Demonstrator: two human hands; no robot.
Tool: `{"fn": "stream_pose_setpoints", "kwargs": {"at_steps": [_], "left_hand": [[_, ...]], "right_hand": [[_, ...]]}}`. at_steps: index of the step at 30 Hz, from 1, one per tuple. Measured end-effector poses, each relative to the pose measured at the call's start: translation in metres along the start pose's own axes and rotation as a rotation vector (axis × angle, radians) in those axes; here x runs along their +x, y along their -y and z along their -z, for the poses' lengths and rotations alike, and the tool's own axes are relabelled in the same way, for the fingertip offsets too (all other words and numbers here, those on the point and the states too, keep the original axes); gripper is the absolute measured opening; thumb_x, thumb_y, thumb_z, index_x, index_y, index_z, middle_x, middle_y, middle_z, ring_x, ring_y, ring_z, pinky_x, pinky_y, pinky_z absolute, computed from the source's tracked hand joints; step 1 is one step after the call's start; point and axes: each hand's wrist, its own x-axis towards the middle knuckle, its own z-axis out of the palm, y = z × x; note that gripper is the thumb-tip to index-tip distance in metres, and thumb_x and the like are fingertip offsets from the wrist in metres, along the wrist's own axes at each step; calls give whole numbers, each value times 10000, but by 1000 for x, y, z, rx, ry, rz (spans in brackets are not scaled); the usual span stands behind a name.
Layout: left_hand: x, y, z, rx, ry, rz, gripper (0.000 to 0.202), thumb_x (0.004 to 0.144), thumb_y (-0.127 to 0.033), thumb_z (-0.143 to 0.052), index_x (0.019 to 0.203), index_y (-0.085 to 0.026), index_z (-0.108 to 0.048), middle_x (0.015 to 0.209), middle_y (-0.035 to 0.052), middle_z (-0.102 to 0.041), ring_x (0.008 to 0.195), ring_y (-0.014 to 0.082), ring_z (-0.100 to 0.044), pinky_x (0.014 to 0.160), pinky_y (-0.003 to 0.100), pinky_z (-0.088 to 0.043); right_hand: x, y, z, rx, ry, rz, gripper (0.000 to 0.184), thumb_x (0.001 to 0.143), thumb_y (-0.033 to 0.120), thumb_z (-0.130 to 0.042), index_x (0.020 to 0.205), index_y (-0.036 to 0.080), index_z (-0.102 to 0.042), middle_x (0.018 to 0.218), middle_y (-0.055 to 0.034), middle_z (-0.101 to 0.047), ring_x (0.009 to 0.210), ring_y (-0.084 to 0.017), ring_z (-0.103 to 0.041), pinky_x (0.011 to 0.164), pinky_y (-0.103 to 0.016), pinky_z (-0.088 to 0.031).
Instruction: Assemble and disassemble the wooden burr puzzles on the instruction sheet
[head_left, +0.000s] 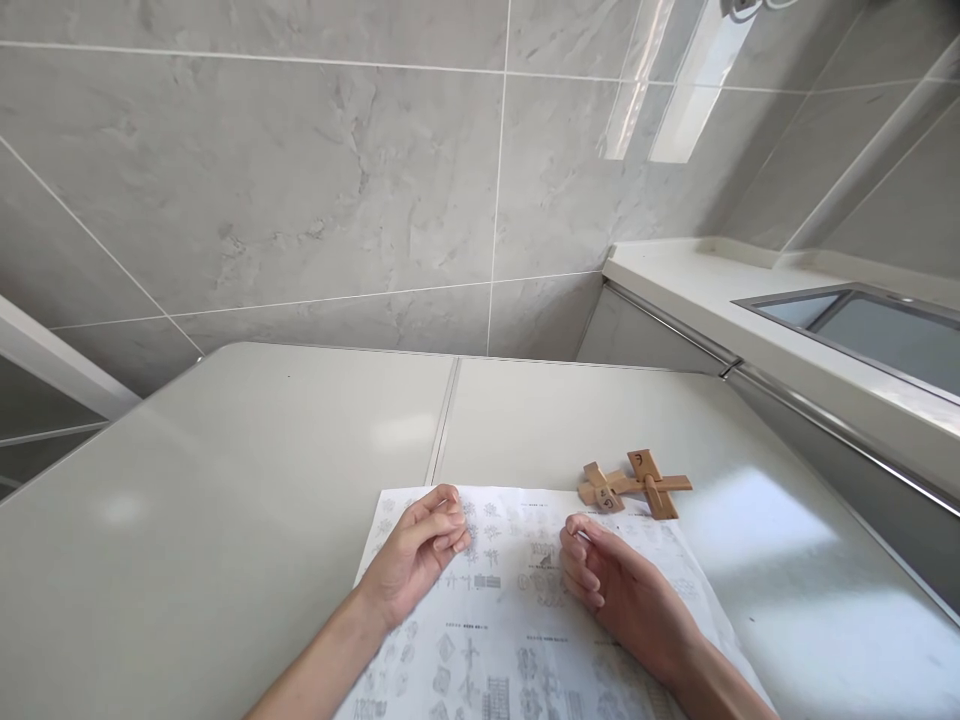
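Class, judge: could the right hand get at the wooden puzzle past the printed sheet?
Probably yes: the right hand rests empty on the sheet, the wooden puzzle lies just beyond it, and nothing stands between them.

the printed sheet [510,640] runs off the bottom edge, its diagrams too small to make out; the left hand [420,555] and right hand [622,590] cover some print; marks on the wooden puzzle [637,483] unreadable; the sink [885,330] is clipped at the right

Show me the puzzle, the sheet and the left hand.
Puzzle [643,483]: head view, on its centre joint.
Sheet [517,605]: head view, printed area between the hands.
Left hand [415,560]: head view, back of hand.
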Motion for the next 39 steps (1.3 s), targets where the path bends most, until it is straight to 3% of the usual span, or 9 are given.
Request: {"fn": "stream_pose_setpoints", "kwargs": {"at_steps": [39], "left_hand": [[-3,-4,0,80,17,7,208,791,-212,-901,838,-188,-699,635,-74,-338,624,108,-236,673,267,-376]], "right_hand": [[3,-1,0,6,2,2,219,1012,384,-757,960,179,-699,824,0,-505,645,-113,-363,568,-240,-365]]}}
